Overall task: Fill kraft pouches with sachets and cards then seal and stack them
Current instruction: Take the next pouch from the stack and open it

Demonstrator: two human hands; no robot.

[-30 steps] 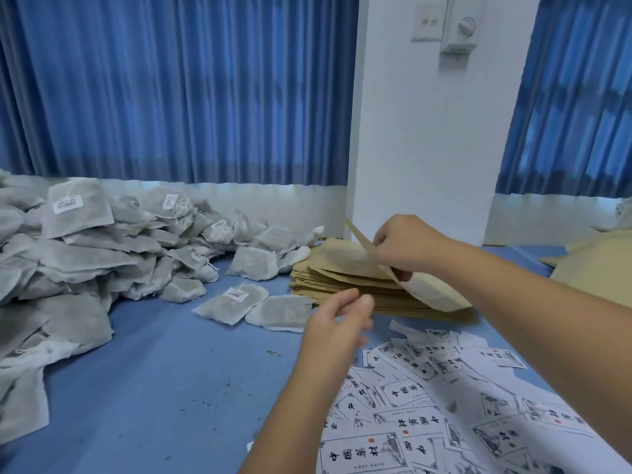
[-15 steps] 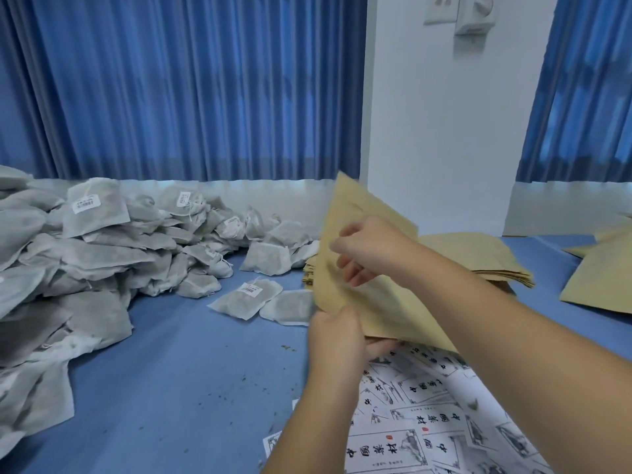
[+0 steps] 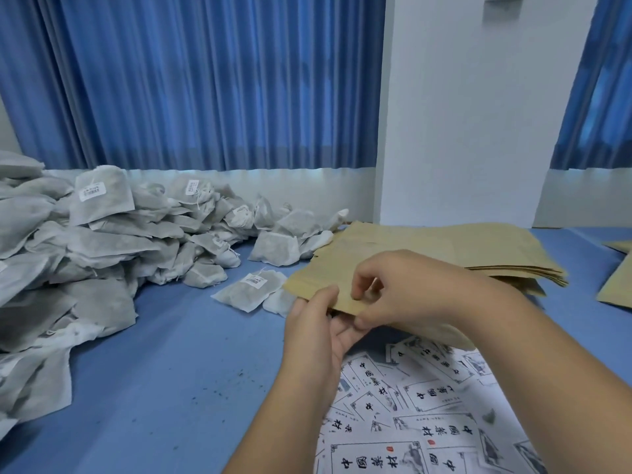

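My left hand [image 3: 313, 325] has its thumb on top of the kraft pouch [image 3: 319, 283] and its fingers underneath, pinching the near edge. My right hand [image 3: 405, 289] comes over from the other side, fingers curled, thumb and fingertips nipping that same edge just beside my left thumb. The pouch sits almost level, a little above the desk [image 3: 154, 371]. Its banded end points to my left and its length runs rightward, disappearing beneath my right wrist. It looks flat. I can't tell whether the mouth is parted or whether anything is inside.

Right behind it is the stack of pouches [image 3: 461, 248], lying flat with the layered edges showing on the right. Under my forearms the printed cards [image 3: 427, 405] are spread loose and overlapping across the blue desk. To the left of the pouch one labelled sachet [image 3: 249, 290] lies on its own, barcode tag up. Beyond it the big heap of sachets [image 3: 102, 241] banks up along the left side. A few more pouches [image 3: 615, 285] lie at the far right edge, and blue curtains [image 3: 205, 80] hang behind.
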